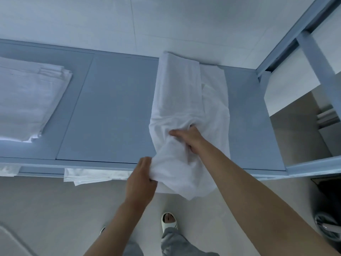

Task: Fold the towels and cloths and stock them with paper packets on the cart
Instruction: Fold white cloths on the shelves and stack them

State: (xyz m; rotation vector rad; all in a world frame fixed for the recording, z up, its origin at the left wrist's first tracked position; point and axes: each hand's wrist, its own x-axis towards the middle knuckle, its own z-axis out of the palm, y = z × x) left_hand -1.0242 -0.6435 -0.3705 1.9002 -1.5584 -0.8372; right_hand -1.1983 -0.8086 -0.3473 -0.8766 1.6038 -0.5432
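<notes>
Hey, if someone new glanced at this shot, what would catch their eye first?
First, the rumpled white towel lying lengthwise on the right part of the blue shelf, its near end hanging over the front edge. Both hands grip it: the right hand bunches the middle, the left hand pinches the hanging end. Far left on the same shelf sits a stack of folded white cloths.

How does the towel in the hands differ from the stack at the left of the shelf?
The towel is one rumpled, half-folded piece; the stack is several flat, squared layers. The towel hangs over the shelf front edge; the stack lies wholly on it. The left hand and right hand grip the towel; nothing touches the stack. Both are white.
</notes>
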